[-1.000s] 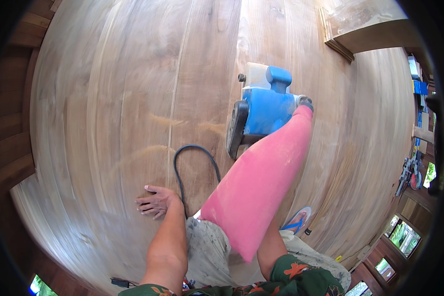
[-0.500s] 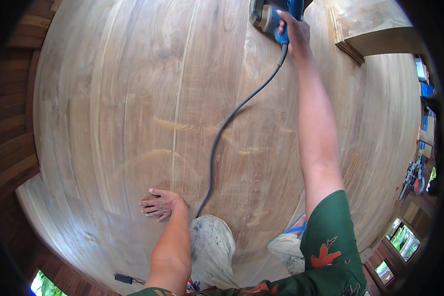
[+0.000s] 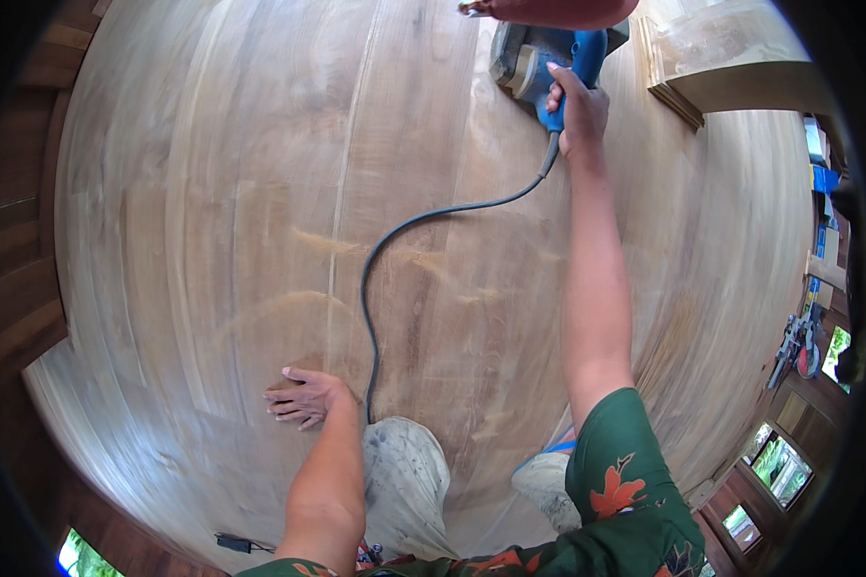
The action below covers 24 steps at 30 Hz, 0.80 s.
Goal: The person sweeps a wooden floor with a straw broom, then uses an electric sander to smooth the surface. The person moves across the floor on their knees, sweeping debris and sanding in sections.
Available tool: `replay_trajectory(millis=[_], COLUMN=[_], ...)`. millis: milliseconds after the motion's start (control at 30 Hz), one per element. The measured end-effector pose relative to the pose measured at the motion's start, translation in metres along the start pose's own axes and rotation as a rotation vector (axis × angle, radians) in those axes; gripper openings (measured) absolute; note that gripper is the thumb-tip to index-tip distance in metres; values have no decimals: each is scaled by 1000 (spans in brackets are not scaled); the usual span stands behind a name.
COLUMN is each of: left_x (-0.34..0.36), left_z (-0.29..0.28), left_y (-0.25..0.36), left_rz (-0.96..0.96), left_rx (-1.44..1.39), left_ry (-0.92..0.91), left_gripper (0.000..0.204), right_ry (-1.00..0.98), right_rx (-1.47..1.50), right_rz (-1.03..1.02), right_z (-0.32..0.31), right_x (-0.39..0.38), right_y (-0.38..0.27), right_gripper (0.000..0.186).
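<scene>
My right hand [image 3: 581,113] is wrapped round the rear handle of a blue power sander [image 3: 531,75] at the far right of the wooden floor [image 3: 260,231]. A dull red, bag-like piece [image 3: 568,10] juts over the sander's far end and is cut off by the upper edge. The sander's underside is hidden. From its handle a dark cord [image 3: 368,298] curves back to beside my left knee. My left hand [image 3: 304,397] lies flat on the boards with fingers spread, holding nothing. Pale streaks of dust [image 3: 327,242] mark the floor between my hands.
A wooden step or ledge [image 3: 760,87] stands at the far right, close to the sander. Plank walls [image 3: 14,231] border the left. A small black box with a wire [image 3: 233,542] lies at the lower left. Tools [image 3: 797,348] sit along the right edge. My knee [image 3: 404,481] rests near the cord.
My right hand has drawn the sander back toward me, and the red piece has come into view. The cord has bowed out to the left. My left hand stays planted.
</scene>
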<state>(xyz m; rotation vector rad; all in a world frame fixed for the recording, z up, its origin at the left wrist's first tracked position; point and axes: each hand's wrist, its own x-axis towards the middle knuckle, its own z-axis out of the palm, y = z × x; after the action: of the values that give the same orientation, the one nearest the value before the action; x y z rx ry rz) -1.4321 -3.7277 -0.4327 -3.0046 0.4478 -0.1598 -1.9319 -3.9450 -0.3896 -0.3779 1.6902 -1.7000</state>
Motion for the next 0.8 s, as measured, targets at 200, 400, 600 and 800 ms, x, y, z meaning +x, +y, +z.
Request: replay_trajectory(millis=[200,400,600,800], left_x=[3,4,4,6], left_z=[9,21,21,18], left_y=[-3,-6,-4,-8], left_rz=[-7,20,9,29], left_rx=[-33,-62,-58,-85], left_ry=[23,109,94,68], left_gripper=[82,82,82,82], right_ry=[51,61,200,148], right_rx=[-6,-105,-367,-263], right_rz=[13,12,-233,-136], right_z=[-14,-54,-74,-95], right_x=[-86,-189,-309,-322], right_y=[4,30,73,91], right_gripper=[20,20,21,21])
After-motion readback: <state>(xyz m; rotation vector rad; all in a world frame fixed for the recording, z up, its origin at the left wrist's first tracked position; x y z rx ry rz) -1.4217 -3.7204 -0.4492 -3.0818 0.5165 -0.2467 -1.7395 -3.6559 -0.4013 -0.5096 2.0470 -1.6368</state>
